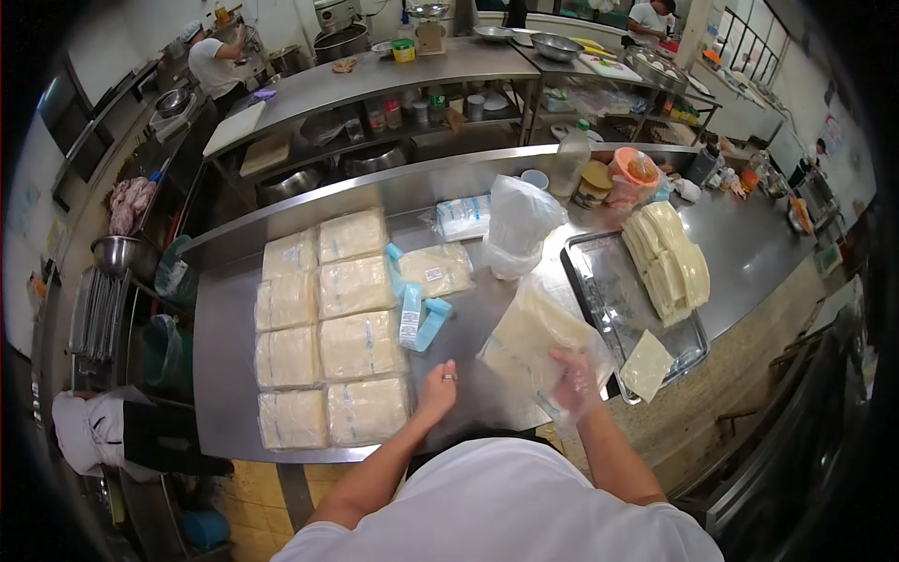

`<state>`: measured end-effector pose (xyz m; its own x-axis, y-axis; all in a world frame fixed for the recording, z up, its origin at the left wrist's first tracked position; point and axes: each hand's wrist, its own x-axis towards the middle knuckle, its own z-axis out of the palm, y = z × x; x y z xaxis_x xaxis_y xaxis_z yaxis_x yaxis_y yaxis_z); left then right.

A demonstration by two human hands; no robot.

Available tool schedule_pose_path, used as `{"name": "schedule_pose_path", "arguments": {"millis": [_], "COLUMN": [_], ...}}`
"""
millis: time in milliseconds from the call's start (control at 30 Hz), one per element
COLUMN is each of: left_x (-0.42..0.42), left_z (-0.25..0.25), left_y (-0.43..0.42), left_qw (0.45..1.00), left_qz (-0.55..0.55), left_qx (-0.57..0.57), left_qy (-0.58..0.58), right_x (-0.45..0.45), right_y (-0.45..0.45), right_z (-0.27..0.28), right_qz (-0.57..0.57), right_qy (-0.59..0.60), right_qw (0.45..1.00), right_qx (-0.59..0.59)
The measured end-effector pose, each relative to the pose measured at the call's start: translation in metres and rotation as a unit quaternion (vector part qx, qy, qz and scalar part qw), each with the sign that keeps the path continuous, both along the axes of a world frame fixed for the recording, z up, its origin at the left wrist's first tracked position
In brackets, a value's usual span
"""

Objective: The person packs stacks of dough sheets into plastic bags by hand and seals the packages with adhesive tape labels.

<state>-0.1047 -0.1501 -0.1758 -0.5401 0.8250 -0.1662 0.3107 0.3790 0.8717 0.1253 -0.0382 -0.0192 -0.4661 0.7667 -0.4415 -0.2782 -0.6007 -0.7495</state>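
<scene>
My right hand (578, 379), under clear plastic, grips a bag of pale flat sheets (538, 337) over the steel table's front. My left hand (437, 387) is closed beside the bag, a ring on one finger; whether it holds anything is too small to tell. Two columns of wrapped packs (361, 345) lie on the left. Blue label strips (412, 317) rest beside another pack (435, 271). On the right, a metal tray (688, 351) bears a stack of pale sheets (667, 262) and one loose sheet (647, 366) at its front corner.
Behind the bag stand a white plastic bag (520, 225), a clear bottle (571, 161) and an orange container (633, 176). A raised steel edge (375, 178) runs along the table's back. People are at the back left (215, 61), back right (646, 23) and lower left (94, 431).
</scene>
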Motion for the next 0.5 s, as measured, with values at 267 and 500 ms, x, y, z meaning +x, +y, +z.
{"name": "schedule_pose_path", "arguments": {"millis": [267, 500], "left_x": [0.017, 0.055], "left_z": [0.037, 0.052], "left_y": [0.000, -0.018], "left_qw": [0.997, 0.956], "left_qz": [-0.046, -0.227], "left_qx": [0.055, 0.048], "left_qy": [0.011, 0.181], "right_x": [-0.033, 0.024], "right_y": [-0.009, -0.027], "right_z": [-0.129, -0.123], "right_qz": [0.298, 0.460], "right_qy": [-0.464, -0.349], "right_qw": [0.538, 0.684], "right_qx": [0.637, 0.446]}}
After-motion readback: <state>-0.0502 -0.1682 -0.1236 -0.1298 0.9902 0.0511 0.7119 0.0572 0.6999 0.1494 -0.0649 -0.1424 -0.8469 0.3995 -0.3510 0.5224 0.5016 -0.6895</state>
